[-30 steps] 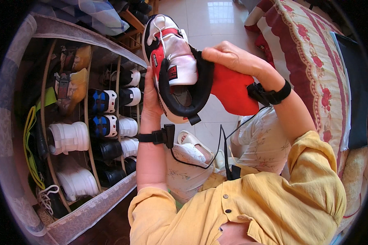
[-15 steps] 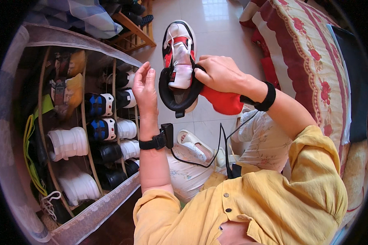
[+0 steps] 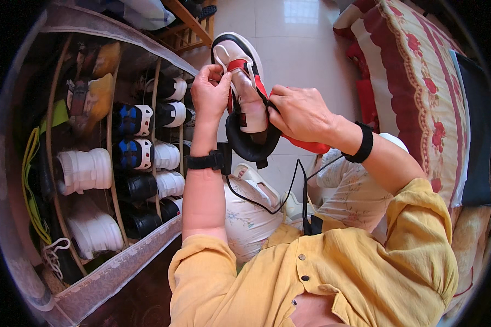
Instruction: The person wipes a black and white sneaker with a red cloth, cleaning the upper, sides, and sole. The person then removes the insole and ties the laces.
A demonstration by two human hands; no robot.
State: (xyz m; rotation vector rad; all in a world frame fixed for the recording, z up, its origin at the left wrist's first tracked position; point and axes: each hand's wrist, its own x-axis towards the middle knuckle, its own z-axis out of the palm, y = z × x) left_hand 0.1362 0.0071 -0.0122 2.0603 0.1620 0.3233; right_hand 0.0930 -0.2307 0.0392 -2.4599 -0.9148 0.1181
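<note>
Left hand (image 3: 211, 91), clear of shoe (image 3: 249, 101) 0.5 s ago, now at its laced side; toe (image 3: 239, 44) angled further left
</note>
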